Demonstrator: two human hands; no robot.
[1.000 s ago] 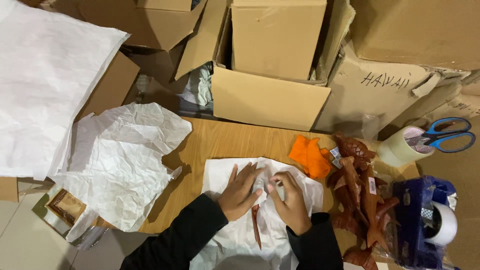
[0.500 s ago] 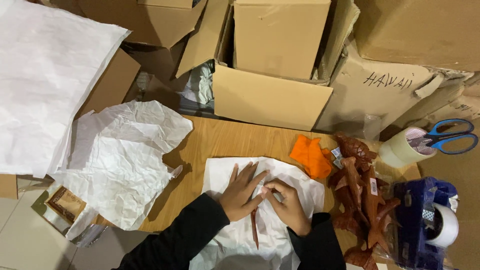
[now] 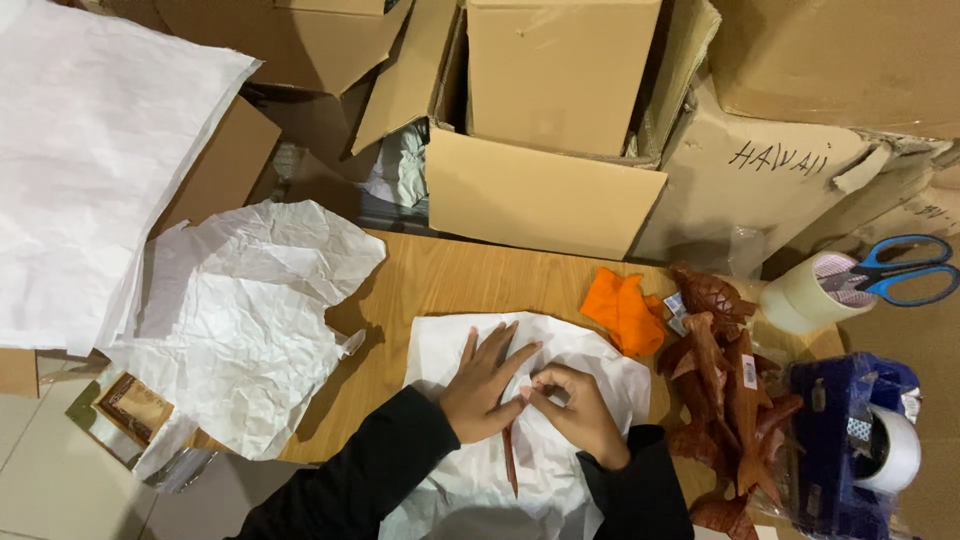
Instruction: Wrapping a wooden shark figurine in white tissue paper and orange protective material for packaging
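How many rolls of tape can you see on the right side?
2. One clear tape roll stands at the table's far right edge with blue-handled scissors resting on it; one white tape roll sits in the blue dispenser nearer the camera. Others may be hidden.

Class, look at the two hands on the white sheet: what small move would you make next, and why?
Probably fold the loose paper edge over: the left hand lies flat on the white paper, the right hand pinches a fold, and a thin brown wooden piece shows below, uncovered.
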